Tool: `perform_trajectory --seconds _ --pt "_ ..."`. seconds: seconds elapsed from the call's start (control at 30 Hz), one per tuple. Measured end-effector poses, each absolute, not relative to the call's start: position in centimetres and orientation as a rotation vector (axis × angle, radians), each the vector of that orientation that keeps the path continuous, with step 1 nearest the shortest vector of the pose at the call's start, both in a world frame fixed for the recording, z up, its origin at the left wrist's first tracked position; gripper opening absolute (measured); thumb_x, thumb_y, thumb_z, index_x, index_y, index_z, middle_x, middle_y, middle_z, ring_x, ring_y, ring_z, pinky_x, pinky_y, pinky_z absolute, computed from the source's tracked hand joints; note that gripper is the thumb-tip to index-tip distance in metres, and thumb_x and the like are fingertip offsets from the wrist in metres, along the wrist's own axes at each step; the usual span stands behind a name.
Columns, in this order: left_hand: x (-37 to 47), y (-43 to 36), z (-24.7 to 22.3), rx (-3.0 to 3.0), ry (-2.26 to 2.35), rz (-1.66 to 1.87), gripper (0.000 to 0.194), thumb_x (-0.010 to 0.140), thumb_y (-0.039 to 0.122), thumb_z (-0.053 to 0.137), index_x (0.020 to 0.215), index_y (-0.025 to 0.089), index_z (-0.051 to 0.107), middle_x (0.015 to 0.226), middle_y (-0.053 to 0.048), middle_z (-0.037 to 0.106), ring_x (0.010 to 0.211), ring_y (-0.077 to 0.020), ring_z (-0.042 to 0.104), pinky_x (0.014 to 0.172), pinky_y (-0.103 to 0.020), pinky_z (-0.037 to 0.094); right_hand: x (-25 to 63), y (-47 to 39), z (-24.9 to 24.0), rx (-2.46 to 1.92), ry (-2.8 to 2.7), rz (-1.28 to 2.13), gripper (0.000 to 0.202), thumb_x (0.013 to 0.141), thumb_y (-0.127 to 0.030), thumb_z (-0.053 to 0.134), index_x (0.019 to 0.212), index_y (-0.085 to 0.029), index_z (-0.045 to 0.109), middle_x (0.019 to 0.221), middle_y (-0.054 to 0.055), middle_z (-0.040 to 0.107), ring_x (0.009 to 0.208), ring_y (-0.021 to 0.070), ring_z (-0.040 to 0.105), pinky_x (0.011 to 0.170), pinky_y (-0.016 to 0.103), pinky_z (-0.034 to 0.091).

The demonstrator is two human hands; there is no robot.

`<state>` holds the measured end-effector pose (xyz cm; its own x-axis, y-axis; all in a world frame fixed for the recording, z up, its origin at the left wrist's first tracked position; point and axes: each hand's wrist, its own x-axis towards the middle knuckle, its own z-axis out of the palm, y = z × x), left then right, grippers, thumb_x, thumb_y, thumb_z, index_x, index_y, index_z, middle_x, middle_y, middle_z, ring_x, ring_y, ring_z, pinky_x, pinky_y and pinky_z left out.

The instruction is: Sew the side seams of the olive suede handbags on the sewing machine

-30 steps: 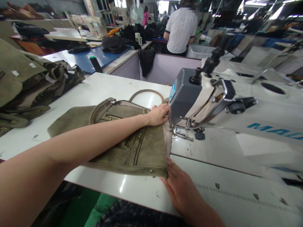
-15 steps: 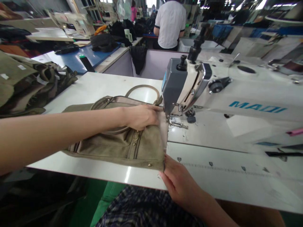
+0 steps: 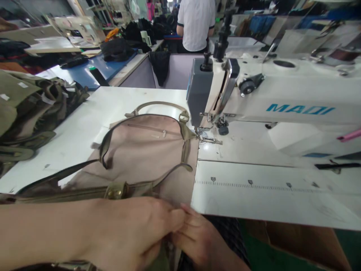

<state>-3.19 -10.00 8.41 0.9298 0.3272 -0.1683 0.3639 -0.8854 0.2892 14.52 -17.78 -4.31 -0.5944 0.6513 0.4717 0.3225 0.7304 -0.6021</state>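
An olive handbag [image 3: 184, 150] lies opened out on the white sewing table, its pinkish-beige lining [image 3: 141, 145] and a zipped inner pocket facing up. One edge of it reaches the presser foot [image 3: 207, 139] of the sewing machine [image 3: 296, 98]. A strap handle [image 3: 160, 103] arches at the far side. At the table's front edge my left hand [image 3: 146, 226] is closed on the near side of the bag, somewhat blurred. Against its fingertips, my right hand [image 3: 200, 237] pinches the same bag edge. Part of the bag hangs below my hands, mostly hidden by them.
Olive bag pieces [image 3: 36, 101] are piled at the left. Behind the table stand a purple-grey partition [image 3: 180, 71] with a black cloth [image 3: 160, 66] over it, and a blue-topped table [image 3: 81, 73]. A person in a white shirt [image 3: 196, 24] is farther back. A cardboard box [image 3: 304, 241] sits below right.
The bag has been spread open toward me, exposing the lining. My left hand has come from beside the needle down to the front edge, meeting my right hand, which has moved slightly lower.
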Motion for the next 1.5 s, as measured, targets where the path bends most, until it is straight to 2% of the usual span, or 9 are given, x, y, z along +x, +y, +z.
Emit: perform_trajectory --seconds 0.1,0.23,0.43,0.77,0.9,1.03,1.23,1.33,1.5 --pt "-3.4 -8.1 7.8 2.836 0.403 -0.27 0.019 0.083 0.022 0.06 0.101 0.022 0.06 0.088 -0.004 0.066 0.079 -0.0225 0.061 0.077 -0.037 0.045 14.4 -18.2 -4.1 -0.705 -2.239 0.593 0.03 0.102 -0.016 0.037 0.108 -0.011 0.066 0.107 0.009 0.074 0.113 0.0169 0.062 0.112 0.039 0.04" --pt "-5.4 -6.0 5.8 2.761 0.608 -0.349 0.045 0.09 0.02 0.05 0.135 0.024 0.044 0.097 -0.003 0.062 0.072 -0.0178 0.061 0.067 -0.032 0.043 15.4 -18.2 -2.6 -0.708 -2.249 0.674 0.032 0.1 -0.013 0.038 0.123 -0.01 0.059 0.121 0.012 0.069 0.126 0.0177 0.054 0.112 0.038 0.041" --pt "-6.1 -6.6 4.1 2.739 0.511 -0.248 0.038 0.086 0.01 0.045 0.119 0.025 0.054 0.102 -0.005 0.057 0.09 -0.021 0.056 0.077 -0.033 0.041 16.7 -18.5 -1.7 -0.875 -2.097 0.557 0.036 0.091 -0.003 0.039 0.117 -0.01 0.063 0.119 0.015 0.068 0.124 0.0216 0.055 0.102 0.038 0.052" --pt "-5.4 -6.9 4.8 2.703 0.447 -0.197 0.036 0.088 0.01 0.038 0.118 0.021 0.054 0.129 -0.008 0.056 0.116 -0.0241 0.049 0.106 -0.04 0.028 15.8 -17.9 -1.8 -0.969 -2.048 0.335 0.023 0.094 -0.008 0.049 0.106 -0.013 0.067 0.099 0.008 0.074 0.097 0.0205 0.067 0.088 0.035 0.057" --pt "-5.6 -6.9 4.7 2.727 0.396 -0.14 0.05 0.089 0.009 0.036 0.138 0.018 0.042 0.151 -0.006 0.041 0.141 -0.0193 0.031 0.118 -0.036 0.012 15.0 -18.3 -2.4 -0.955 -2.01 0.315 0.023 0.094 -0.007 0.048 0.106 -0.011 0.067 0.1 0.009 0.075 0.096 0.021 0.068 0.088 0.034 0.058" --pt "-5.7 -6.7 4.3 2.734 0.351 -0.172 0.06 0.092 0.011 0.036 0.15 0.018 0.028 0.156 -0.003 0.033 0.147 -0.0145 0.022 0.121 -0.033 0.002 15.2 -18.5 -2.8 -0.936 -2.036 0.298 0.025 0.096 -0.007 0.044 0.106 -0.009 0.067 0.099 0.01 0.074 0.099 0.0207 0.068 0.089 0.034 0.058" --pt "-5.7 -6.5 3.8 2.725 0.336 -0.306 0.061 0.09 0.016 0.043 0.149 0.025 0.034 0.159 -0.001 0.027 0.146 -0.0189 0.026 0.122 -0.036 0.008 15.7 -19.1 -3.2 -0.952 -2.048 0.266 0.024 0.096 -0.007 0.045 0.106 -0.008 0.066 0.101 0.011 0.074 0.103 0.0199 0.066 0.094 0.033 0.055" --pt "-5.5 -6.4 4.0 2.705 0.33 -0.375 0.06 0.092 0.017 0.042 0.151 0.027 0.031 0.159 -0.001 0.023 0.146 -0.0187 0.026 0.122 -0.038 0.009 15.6 -19.9 -3.8 -0.973 -2.052 0.232 0.027 0.096 -0.005 0.042 0.102 -0.012 0.067 0.102 0.008 0.072 0.111 0.0177 0.062 0.105 0.033 0.047" --pt "-5.2 -6.0 4.7 2.668 0.306 -0.415 0.063 0.089 0.013 0.043 0.15 0.025 0.031 0.159 -0.003 0.024 0.145 -0.0188 0.028 0.122 -0.04 0.013 15.1 -20.0 -4.4 -1.179 -2.005 0.099 0.029 0.09 -0.002 0.044 0.11 -0.009 0.064 0.113 0.014 0.068 0.125 0.0225 0.053 0.112 0.044 0.039"
